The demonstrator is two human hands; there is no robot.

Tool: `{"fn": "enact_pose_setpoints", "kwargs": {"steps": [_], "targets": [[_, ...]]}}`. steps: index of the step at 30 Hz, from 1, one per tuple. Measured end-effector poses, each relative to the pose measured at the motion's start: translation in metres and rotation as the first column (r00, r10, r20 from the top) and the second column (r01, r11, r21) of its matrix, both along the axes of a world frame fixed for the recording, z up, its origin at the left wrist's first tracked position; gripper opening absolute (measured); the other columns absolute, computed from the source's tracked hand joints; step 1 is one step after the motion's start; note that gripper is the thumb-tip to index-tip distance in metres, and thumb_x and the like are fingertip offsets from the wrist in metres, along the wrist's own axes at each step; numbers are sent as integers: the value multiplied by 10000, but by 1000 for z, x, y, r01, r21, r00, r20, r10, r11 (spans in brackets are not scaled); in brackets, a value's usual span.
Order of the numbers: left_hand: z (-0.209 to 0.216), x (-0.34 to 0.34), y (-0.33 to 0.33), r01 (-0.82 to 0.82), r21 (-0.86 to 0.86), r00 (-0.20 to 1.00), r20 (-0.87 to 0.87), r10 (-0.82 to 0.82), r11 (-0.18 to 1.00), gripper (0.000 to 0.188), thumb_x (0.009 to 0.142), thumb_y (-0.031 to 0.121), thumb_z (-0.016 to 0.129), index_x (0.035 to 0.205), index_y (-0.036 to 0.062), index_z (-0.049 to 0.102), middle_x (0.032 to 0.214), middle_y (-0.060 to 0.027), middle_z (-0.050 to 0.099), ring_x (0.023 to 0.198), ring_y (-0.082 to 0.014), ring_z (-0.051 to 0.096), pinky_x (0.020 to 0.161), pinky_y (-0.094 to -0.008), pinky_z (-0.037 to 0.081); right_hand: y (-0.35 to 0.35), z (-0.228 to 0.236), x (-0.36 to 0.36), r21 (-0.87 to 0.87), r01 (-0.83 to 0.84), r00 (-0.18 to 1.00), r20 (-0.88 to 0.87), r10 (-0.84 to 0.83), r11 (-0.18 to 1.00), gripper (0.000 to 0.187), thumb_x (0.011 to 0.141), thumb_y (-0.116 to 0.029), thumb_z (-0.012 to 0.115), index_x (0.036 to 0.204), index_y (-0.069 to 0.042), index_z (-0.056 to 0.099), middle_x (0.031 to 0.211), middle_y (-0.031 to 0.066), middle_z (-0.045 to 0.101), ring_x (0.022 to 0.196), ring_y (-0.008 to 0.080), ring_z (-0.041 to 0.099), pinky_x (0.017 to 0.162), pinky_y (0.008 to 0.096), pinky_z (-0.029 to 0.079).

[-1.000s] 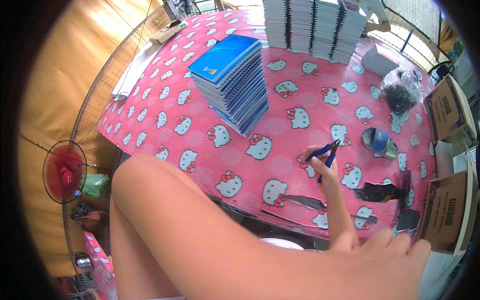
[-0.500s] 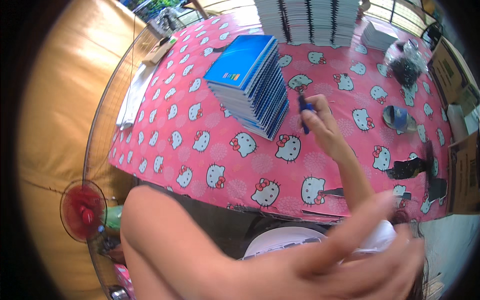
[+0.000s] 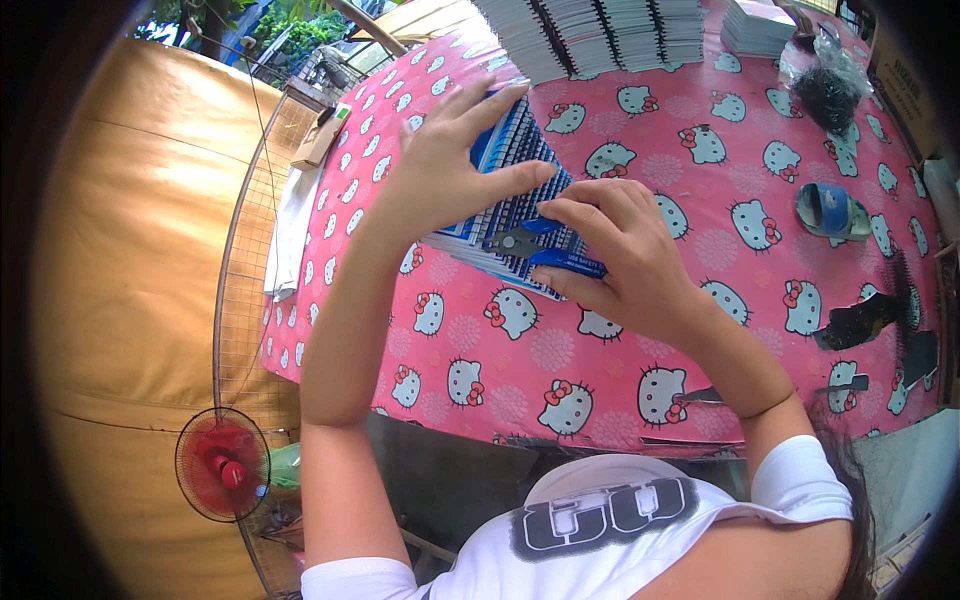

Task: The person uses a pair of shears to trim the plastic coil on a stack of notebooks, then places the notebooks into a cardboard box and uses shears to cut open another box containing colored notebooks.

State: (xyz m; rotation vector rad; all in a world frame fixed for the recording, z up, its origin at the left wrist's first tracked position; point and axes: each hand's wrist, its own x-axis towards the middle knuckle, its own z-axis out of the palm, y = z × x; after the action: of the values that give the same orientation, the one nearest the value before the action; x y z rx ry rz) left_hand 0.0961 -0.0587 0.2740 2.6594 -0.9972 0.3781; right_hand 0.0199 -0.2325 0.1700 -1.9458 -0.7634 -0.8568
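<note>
A stack of spiral-bound notebooks with blue covers stands on the table, its coil edges facing right. My left hand lies spread over the top of the stack, the thumb stretched along the coil side. In my right hand is a pair of blue-handled cutting pliers, the handles held apart between thumb and fingers. The metal head of the pliers lies against the coils on the side of the stack. Most of the top cover is hidden under my left hand.
The table has a pink cat-print cloth. Tall stacks of bound books stand at the back, beside a plastic bag of black coils. A tape roll lies right, above black scraps. A red fan is lower left.
My left hand has moved from the lower right up onto the notebook stack. My right hand has brought the pliers down and left to the coils. The view has shifted slightly.
</note>
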Motion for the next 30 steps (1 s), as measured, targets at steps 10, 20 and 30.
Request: {"fn": "enact_pose_setpoints", "kwargs": {"steps": [10, 20, 30], "targets": [[-4, 8, 15, 157, -88, 977, -135, -167, 984, 346, 825, 207, 653, 1170, 176, 652, 1426, -210, 368, 1344, -323, 320, 1080, -432, 251, -1, 1, 19, 201, -369, 819, -392, 419, 908, 430, 785, -282, 723, 1092, -20, 573, 853, 93, 606, 777, 215, 599, 685, 360, 491], [-1, 9, 18, 171, -19, 981, -93, -172, 985, 325, 648, 200, 650, 963, 222, 727, 1471, -227, 275, 1372, -396, 229, 1093, -535, 179, -7, -6, 20, 79, -205, 954, -207, 217, 976, 389, 742, -292, 748, 985, -32, 589, 839, 82, 611, 781, 257, 600, 690, 356, 474], [-4, 12, 19, 204, 62, 975, -101, -197, 977, 267, 798, 369, 580, 981, 231, 717, 1491, -242, 201, 1374, -425, 187, 1077, -528, 192, -2, 1, 33, 573, -359, 313, -670, 673, 737, 361, 773, -307, 742, 935, -11, 612, 740, 51, 626, 592, 130, 565, 535, 279, 440]]}}
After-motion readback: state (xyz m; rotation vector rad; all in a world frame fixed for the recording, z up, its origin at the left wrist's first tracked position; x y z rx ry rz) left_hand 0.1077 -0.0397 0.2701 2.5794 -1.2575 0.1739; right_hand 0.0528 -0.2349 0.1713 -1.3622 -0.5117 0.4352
